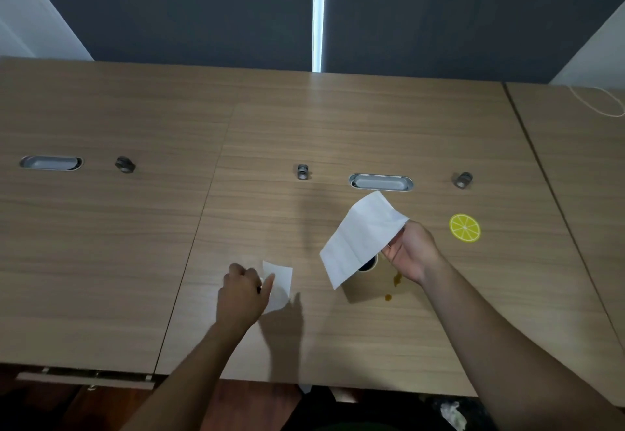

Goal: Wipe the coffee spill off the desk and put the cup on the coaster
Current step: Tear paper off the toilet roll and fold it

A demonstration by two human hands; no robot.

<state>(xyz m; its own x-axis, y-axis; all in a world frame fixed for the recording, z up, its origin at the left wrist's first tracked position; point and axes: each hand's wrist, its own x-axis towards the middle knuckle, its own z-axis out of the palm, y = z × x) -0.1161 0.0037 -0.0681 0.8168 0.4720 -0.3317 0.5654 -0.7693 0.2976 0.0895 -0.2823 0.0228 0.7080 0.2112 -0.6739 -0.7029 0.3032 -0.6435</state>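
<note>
My right hand (407, 251) pinches a large white paper tissue (362, 238) by one edge and holds it above the desk. The sheet hides most of a tan paper cup (363, 278); only its dark rim and lower side show. Brown coffee drops (394, 283) lie on the wooden desk (338, 133) just right of the cup, under my right wrist. My left hand (245, 290) grips a smaller white tissue piece (280, 283) low over the desk, left of the cup. A yellow lemon-slice coaster (465, 227) lies flat to the right of my right hand.
Two oval cable grommets (381, 182) (50, 162) and three small metal fittings (302, 171) sit in a row across the desk. A white cord (598, 102) lies at the far right. Dark panels stand behind the desk. The front edge runs near my forearms.
</note>
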